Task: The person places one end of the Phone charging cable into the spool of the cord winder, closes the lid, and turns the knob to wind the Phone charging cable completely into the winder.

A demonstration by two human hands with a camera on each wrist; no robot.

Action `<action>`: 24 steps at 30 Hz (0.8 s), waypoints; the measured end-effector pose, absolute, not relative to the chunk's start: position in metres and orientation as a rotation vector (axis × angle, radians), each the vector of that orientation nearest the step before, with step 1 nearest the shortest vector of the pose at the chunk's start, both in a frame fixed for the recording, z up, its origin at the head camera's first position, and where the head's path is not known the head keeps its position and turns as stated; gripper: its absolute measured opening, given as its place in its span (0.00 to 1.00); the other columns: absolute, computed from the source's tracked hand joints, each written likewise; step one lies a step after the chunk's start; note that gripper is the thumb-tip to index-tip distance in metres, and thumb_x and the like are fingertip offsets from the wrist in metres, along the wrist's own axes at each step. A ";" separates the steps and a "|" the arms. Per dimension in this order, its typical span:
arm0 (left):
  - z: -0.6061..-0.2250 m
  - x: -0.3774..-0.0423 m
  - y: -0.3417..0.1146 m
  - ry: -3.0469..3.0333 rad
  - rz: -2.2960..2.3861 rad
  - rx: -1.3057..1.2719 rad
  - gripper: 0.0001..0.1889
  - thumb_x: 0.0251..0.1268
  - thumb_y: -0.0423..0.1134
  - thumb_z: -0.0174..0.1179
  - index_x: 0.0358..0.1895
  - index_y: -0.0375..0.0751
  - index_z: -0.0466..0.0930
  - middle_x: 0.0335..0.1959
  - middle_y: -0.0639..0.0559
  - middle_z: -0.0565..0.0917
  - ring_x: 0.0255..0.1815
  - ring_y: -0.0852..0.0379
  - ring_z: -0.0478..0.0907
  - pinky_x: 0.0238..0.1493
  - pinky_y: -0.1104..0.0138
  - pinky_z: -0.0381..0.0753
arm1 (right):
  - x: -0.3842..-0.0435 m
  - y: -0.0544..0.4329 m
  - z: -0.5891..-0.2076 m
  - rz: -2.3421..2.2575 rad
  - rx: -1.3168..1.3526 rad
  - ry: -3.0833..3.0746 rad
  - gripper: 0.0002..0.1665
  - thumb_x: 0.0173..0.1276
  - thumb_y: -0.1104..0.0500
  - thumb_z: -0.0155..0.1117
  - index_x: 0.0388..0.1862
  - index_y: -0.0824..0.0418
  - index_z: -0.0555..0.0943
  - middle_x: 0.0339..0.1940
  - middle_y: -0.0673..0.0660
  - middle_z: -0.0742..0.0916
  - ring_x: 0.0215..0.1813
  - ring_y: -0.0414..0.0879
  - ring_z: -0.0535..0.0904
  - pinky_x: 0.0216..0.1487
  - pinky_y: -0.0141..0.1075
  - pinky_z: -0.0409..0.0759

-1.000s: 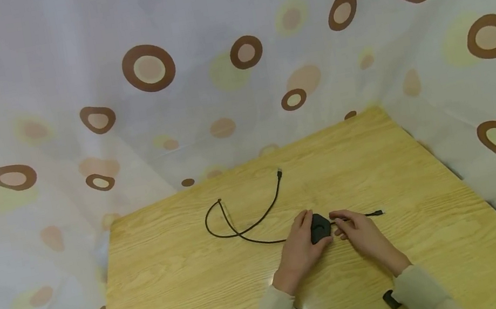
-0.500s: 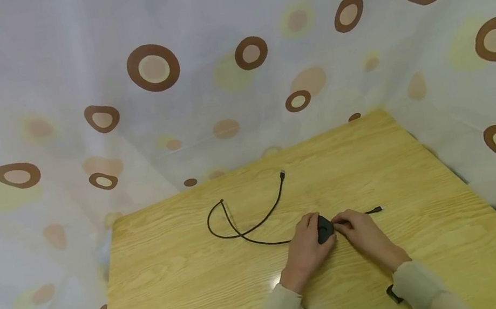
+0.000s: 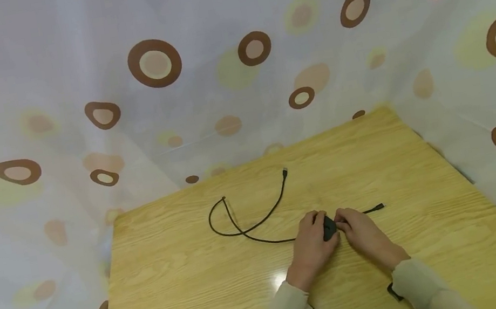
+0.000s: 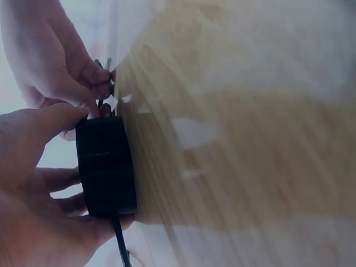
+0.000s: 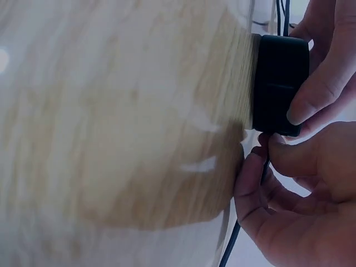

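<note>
A flat, many-sided black case (image 3: 329, 229) stands on the wooden table, partly covered by my left hand (image 3: 311, 245). In the left wrist view, the thumb and fingers of that hand grip the case (image 4: 105, 167) from its sides. A thin black cable (image 3: 267, 241) comes out of two opposite sides of the case. My right hand (image 3: 365, 236) pinches the cable right beside the case, thumb against index finger, as the right wrist view shows. One plug (image 3: 377, 207) lies to the right of the right hand. Another plug (image 3: 285, 173) lies farther back on the table.
On the left, the cable crosses itself in a loose loop behind my left hand. The wooden table (image 3: 178, 297) reaches back to a pale cloth (image 3: 198, 91) with brown rings, which hangs behind and along both sides. Dark wrist devices (image 3: 393, 292) show at the sleeves.
My right fingers have closed in on the cable beside the case. The left hand has shifted slightly right and covers more of the case. The head view has shifted a little.
</note>
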State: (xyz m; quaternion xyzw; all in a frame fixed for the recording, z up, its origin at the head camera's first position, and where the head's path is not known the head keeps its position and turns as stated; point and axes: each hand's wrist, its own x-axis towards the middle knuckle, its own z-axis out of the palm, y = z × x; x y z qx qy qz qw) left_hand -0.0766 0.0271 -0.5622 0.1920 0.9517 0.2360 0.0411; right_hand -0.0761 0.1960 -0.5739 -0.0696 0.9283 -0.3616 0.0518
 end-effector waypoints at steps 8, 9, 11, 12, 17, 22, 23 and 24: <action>-0.564 -0.076 0.032 2.932 0.748 0.517 0.26 0.74 0.47 0.63 0.72 0.45 0.77 0.68 0.47 0.78 0.68 0.49 0.77 0.56 0.62 0.86 | -0.076 0.197 -0.568 -1.088 -0.272 2.803 0.09 0.79 0.69 0.57 0.36 0.60 0.78 0.32 0.55 0.81 0.34 0.44 0.71 0.37 0.35 0.70; -0.564 -0.076 0.032 2.927 0.752 0.507 0.26 0.73 0.47 0.64 0.72 0.45 0.77 0.68 0.48 0.78 0.68 0.49 0.77 0.55 0.63 0.86 | -0.076 0.197 -0.568 -1.082 -0.276 2.798 0.09 0.79 0.69 0.57 0.36 0.60 0.78 0.33 0.55 0.82 0.34 0.43 0.72 0.37 0.34 0.70; -0.564 -0.076 0.032 2.915 0.761 0.495 0.27 0.73 0.47 0.64 0.72 0.46 0.77 0.68 0.48 0.78 0.68 0.49 0.78 0.56 0.63 0.86 | -0.076 0.198 -0.567 -1.068 -0.276 2.794 0.09 0.79 0.68 0.58 0.36 0.60 0.79 0.33 0.54 0.83 0.34 0.43 0.73 0.37 0.34 0.71; -0.563 -0.076 0.032 2.908 0.768 0.486 0.27 0.73 0.47 0.64 0.72 0.46 0.77 0.68 0.48 0.78 0.67 0.50 0.78 0.56 0.64 0.86 | -0.076 0.199 -0.566 -1.067 -0.271 2.789 0.09 0.79 0.68 0.58 0.36 0.60 0.79 0.34 0.54 0.84 0.35 0.43 0.73 0.37 0.35 0.72; -0.562 -0.075 0.032 2.887 0.792 0.438 0.28 0.73 0.48 0.65 0.73 0.47 0.76 0.69 0.49 0.77 0.69 0.51 0.77 0.57 0.64 0.85 | -0.076 0.202 -0.564 -1.091 -0.227 2.760 0.07 0.79 0.66 0.60 0.40 0.61 0.83 0.37 0.56 0.87 0.36 0.43 0.78 0.39 0.38 0.76; -0.563 -0.076 0.030 2.876 0.797 0.431 0.28 0.74 0.50 0.65 0.74 0.49 0.76 0.70 0.51 0.77 0.70 0.53 0.77 0.59 0.63 0.85 | -0.076 0.205 -0.562 -1.110 -0.187 2.734 0.07 0.81 0.63 0.60 0.42 0.62 0.84 0.39 0.56 0.89 0.38 0.43 0.80 0.40 0.38 0.78; -0.563 -0.076 0.030 2.876 0.796 0.431 0.29 0.74 0.50 0.65 0.74 0.50 0.76 0.70 0.51 0.77 0.70 0.53 0.77 0.59 0.63 0.85 | -0.076 0.205 -0.562 -1.114 -0.182 2.730 0.07 0.81 0.63 0.60 0.43 0.62 0.84 0.39 0.56 0.89 0.39 0.44 0.81 0.41 0.39 0.78; -0.564 -0.077 0.030 2.875 0.795 0.432 0.29 0.74 0.51 0.65 0.74 0.50 0.76 0.70 0.52 0.77 0.70 0.53 0.77 0.59 0.63 0.85 | -0.076 0.206 -0.561 -1.118 -0.177 2.728 0.07 0.81 0.63 0.59 0.43 0.62 0.85 0.39 0.56 0.89 0.39 0.44 0.81 0.41 0.40 0.79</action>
